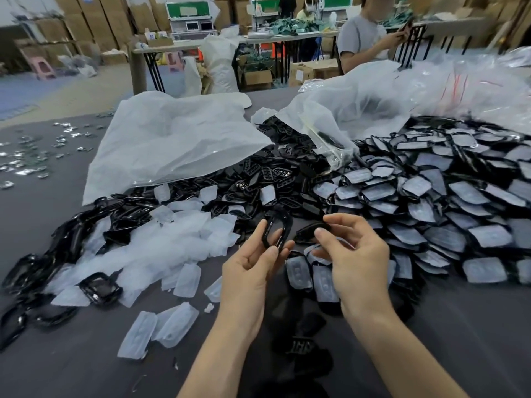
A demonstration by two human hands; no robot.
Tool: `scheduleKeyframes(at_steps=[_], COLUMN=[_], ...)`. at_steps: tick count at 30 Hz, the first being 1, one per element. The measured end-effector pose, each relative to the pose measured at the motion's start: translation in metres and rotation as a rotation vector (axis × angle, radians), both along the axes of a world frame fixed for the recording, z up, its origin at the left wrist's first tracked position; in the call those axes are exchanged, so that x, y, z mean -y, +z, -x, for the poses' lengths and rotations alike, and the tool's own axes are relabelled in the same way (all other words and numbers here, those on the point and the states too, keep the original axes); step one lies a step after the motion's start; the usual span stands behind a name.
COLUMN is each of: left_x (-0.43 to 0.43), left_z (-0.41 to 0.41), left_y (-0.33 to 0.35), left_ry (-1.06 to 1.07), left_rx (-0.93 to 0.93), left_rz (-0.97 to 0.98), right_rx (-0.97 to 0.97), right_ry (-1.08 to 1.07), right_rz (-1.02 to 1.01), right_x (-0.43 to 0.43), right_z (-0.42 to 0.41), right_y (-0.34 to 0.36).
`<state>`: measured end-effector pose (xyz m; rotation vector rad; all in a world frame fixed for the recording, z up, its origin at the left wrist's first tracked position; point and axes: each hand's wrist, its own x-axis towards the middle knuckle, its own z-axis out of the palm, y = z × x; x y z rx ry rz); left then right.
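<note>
Cardboard cartons stack up behind a grey desk (71, 363) strewn with small black plastic parts. Just below the mouth of the big white bag (172, 139), on the camera side, the left hand (250, 271) holds a black frame (284, 222) upright above the desk, thumb and fingers closed on its lower rim. Further right of the bag, the right hand (353, 254) pinches a second black piece (309, 229) between thumb and curled fingers. The two parts are near each other but apart.

Both look light, thin and stiff, with a gloss that could let them slip from a loose pinch. The frame is an open loop, so it probably flexes if squeezed across its width. Its rim near the narrow end seems the safer place to hold it.

Loose clear films (161, 248) lie below the bag, and film-covered pieces (431, 202) heap well to its right.
</note>
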<state>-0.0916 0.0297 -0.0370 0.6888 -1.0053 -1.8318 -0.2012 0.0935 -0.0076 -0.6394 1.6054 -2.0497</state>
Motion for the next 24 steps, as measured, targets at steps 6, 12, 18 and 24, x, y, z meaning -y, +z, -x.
scheduleKeyframes(at_steps=[6, 12, 18, 24], left_x=[-0.0007, -0.0007, -0.0009, -0.0015], left_z=[-0.0008, -0.0010, 0.0003, 0.0012], left_y=[0.0016, 0.0003, 0.0004, 0.0005], left_ry=[-0.042, -0.064, -0.073, -0.071], left_rx=[0.003, 0.001, 0.010, -0.007], left_rz=[0.005, 0.027, 0.041, 0.037], right_rx=[0.064, 0.127, 0.133, 0.158], right_ry=[0.007, 0.040, 0.039, -0.013], right_rz=[0.030, 0.065, 0.086, 0.092], right_x=[0.0011, 0.0016, 0.0009, -0.0012], right_z=[0.0009, 0.0002, -0.0006, 0.0051], right_y=[-0.0010, -0.0030, -0.0018, 0.0031])
